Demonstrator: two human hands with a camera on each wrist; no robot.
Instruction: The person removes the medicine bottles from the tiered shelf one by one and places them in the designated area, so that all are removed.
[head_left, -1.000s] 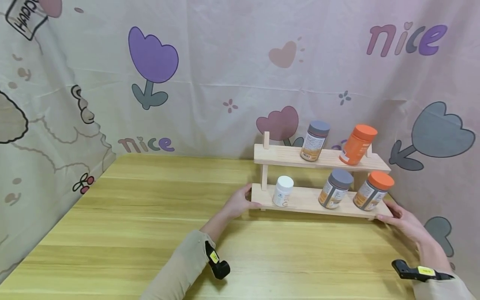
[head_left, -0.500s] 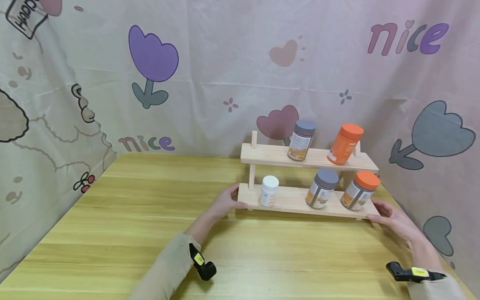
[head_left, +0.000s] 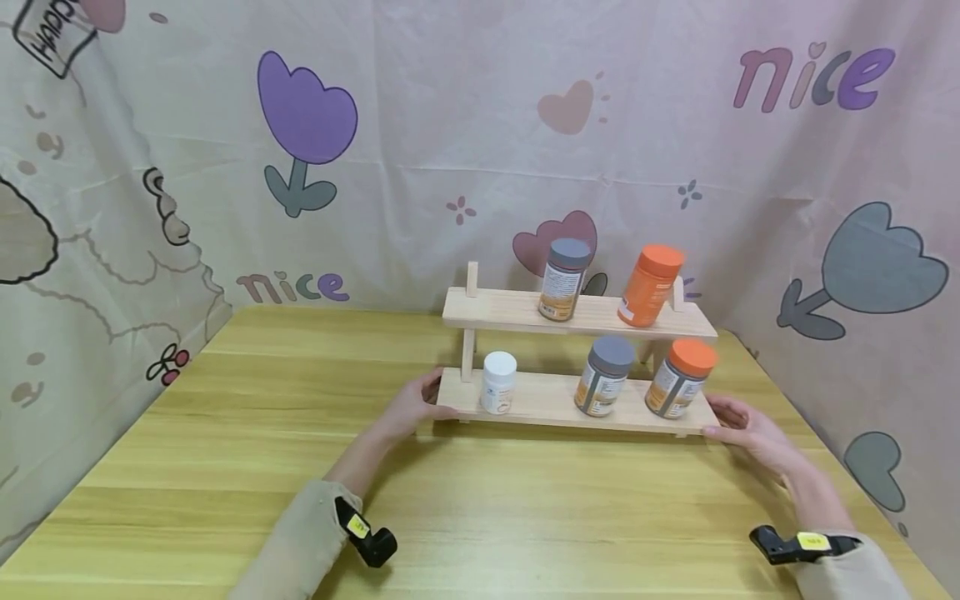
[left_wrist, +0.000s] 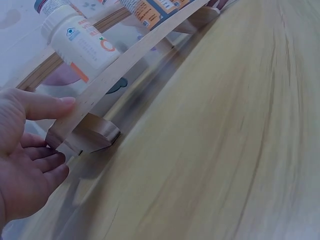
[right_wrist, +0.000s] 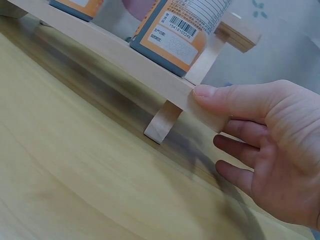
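Note:
A two-tier wooden rack (head_left: 543,402) stands toward the back of the table, with jars on both shelves. My left hand (head_left: 411,408) grips the left end of the lower shelf, thumb along the front edge and fingers below. At the opposite end my right hand (head_left: 759,435) pinches the same shelf between thumb and fingers. On the lower shelf are a white bottle (head_left: 498,383), a grey-lidded jar (head_left: 604,377) and an orange-lidded jar (head_left: 681,379). Above them stand another grey-lidded jar (head_left: 564,281) and an orange bottle (head_left: 650,286). Whether the rack's feet (right_wrist: 162,122) touch the table cannot be told.
The wood-grain table (head_left: 225,433) extends left and in front of the rack. A printed cloth (head_left: 450,108) hangs behind the table and along its sides, close beyond the rack. Both wrists wear black cameras (head_left: 367,533).
Both hands have moved the rack steadily to the left across the table, jars riding along. The jars keep their places on the shelves, and neither hand has let go.

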